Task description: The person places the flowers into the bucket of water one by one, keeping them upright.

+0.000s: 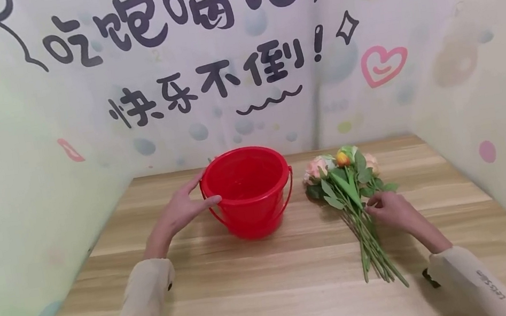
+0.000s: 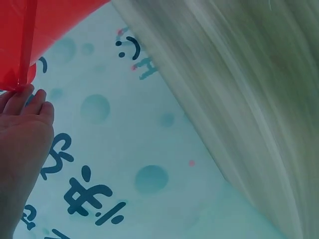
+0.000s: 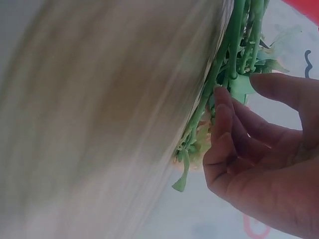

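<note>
One bunch of flowers [image 1: 352, 193] lies on the table to the right of a red bucket, its blossoms toward the back wall and its bare green stems [image 1: 377, 258] fanned toward the person. Among the heads are a pale pink bloom [image 1: 317, 166] and a yellow-orange bud [image 1: 342, 158]; a broad green leaf [image 1: 346, 186] runs down the middle, over the stems.

The right hand [image 1: 392, 209] is at the right edge of the bunch, by the lower end of that leaf. Its fingers are bent, thumb and forefinger on either side of the greenery in the right wrist view — whether they have closed on it I cannot tell.

The red bucket [image 1: 255, 219] stands upright, just apart from the flowers, its mouth up and its thin handle [image 1: 289, 191] hanging down against the sides. The left hand [image 1: 184, 209] touches it at the left: the thumb is spread well away from the fingers and reaches the front of the rim, while the fingers lie fairly straight against the outside.

Both arms wear pale sleeves [image 1: 139, 310]. Under everything is a wood-grain table [image 1: 253, 301], and behind it a pale wall [image 1: 449, 103] carries large black characters [image 1: 222, 82], coloured dots and a pink heart [image 1: 383, 70].
</note>
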Available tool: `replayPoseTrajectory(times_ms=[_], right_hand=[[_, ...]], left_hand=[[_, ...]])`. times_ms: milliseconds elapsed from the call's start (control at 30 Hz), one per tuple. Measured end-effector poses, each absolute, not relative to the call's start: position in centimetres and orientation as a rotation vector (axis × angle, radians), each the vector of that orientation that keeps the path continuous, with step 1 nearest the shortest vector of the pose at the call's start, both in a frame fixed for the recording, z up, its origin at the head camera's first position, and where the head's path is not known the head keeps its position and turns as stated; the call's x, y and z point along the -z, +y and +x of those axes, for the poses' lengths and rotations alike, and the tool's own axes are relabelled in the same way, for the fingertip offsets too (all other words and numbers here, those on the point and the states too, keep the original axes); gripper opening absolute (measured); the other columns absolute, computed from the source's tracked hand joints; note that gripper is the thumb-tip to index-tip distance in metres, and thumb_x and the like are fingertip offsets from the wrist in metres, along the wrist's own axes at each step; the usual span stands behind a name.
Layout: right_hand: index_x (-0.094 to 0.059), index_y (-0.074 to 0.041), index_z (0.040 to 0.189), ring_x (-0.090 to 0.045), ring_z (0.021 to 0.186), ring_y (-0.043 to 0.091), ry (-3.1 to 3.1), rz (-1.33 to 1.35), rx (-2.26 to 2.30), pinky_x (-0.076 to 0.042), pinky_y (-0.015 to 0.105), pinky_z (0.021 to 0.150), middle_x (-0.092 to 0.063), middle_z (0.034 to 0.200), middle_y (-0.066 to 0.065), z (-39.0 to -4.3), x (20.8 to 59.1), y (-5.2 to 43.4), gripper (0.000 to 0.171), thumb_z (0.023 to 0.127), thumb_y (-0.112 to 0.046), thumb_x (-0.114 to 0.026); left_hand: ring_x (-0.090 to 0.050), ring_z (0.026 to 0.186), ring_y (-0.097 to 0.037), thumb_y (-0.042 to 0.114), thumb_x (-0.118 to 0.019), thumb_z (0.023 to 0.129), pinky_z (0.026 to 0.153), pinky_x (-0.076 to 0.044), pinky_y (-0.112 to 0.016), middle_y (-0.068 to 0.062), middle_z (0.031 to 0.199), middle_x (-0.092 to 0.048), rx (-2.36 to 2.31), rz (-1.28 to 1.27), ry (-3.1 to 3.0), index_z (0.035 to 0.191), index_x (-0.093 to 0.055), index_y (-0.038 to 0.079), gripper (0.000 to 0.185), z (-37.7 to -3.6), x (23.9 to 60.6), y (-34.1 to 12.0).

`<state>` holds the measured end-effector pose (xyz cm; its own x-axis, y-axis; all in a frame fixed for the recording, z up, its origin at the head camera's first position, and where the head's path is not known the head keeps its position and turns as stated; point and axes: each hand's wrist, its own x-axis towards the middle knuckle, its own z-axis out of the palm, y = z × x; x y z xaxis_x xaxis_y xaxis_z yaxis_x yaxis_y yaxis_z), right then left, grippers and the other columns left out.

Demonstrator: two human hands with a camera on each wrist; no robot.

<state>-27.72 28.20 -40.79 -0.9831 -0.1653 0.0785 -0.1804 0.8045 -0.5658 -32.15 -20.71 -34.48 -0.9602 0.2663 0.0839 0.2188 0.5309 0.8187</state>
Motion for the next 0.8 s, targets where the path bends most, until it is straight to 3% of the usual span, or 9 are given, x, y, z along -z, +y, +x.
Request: replayPoseTrajectory(times_ms=[400, 800], right_hand=[[-0.072, 0.015, 0.1, -0.068, 0.078, 0.028, -2.935, 0.379, -1.009, -0.056, 0.036, 0.063, -0.073, 0.087, 0.019, -28.3, 41.4, 28.1, 0.022, 0.093, -0.006, -0.068], [-0.069, 0.01, 0.092, -0.061, 0.071, 0.018, -2.929, 0.324, -1.126, -0.05, 0.032, 0.059, -0.07, 0.081, 0.011, -28.7, 41.6, 28.2, 0.013, 0.093, -0.003, -0.067]], left_hand=[[-0.03, 0.148, -0.038, 0.045, -0.09, 0.076, 0.097, -0.054, -0.058, -0.008, 0.164, -0.034, -1.439, 0.46, 2.7, 0.166, -0.027, 0.028, 0.111, -32.3, 35.1, -20.5], [-0.029, 0.149, -0.039, 0.044, -0.088, 0.08, 0.098, -0.052, -0.06, -0.009, 0.165, -0.033, -1.447, 0.516, 2.704, 0.166, -0.026, 0.025, 0.107, -32.6, 35.6, -20.7]])
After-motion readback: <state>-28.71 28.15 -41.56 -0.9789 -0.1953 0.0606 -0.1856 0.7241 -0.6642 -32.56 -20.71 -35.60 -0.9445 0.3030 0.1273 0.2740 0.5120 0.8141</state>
